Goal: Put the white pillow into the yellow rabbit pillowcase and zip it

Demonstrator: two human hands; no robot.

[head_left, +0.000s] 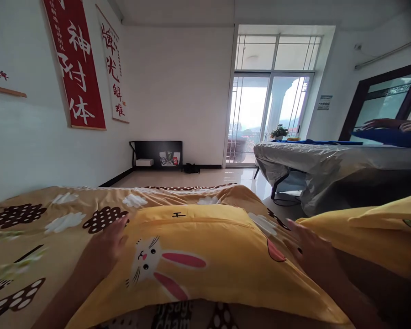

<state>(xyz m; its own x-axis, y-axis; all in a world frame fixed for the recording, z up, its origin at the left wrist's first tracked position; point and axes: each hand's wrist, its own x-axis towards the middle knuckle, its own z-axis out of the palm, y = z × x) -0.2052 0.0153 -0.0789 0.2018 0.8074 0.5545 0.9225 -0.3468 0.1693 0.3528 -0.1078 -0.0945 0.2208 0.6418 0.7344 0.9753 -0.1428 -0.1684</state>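
A yellow pillow (222,274) with a white rabbit print and pink ears lies flat in front of me on a patterned brown bedspread (78,196). At the pillow's left edge is my left hand (108,242), fingers stretched forward and not wrapped round the fabric. My right hand (310,249) is by the right edge, near a red printed shape, with its fingers likewise extended. Whether either palm presses on the pillow I cannot tell. Another yellow cloth item (380,219), perhaps a second pillow, lies to the right of my right hand.
Across the floor gap at right stands a table (281,155) under a plastic cover, bearing a potted plant (279,132). Another person's hand (383,123) is over blue fabric (390,137) there. A low black shelf (157,148) stands by the far wall, left of the glass door (250,114).
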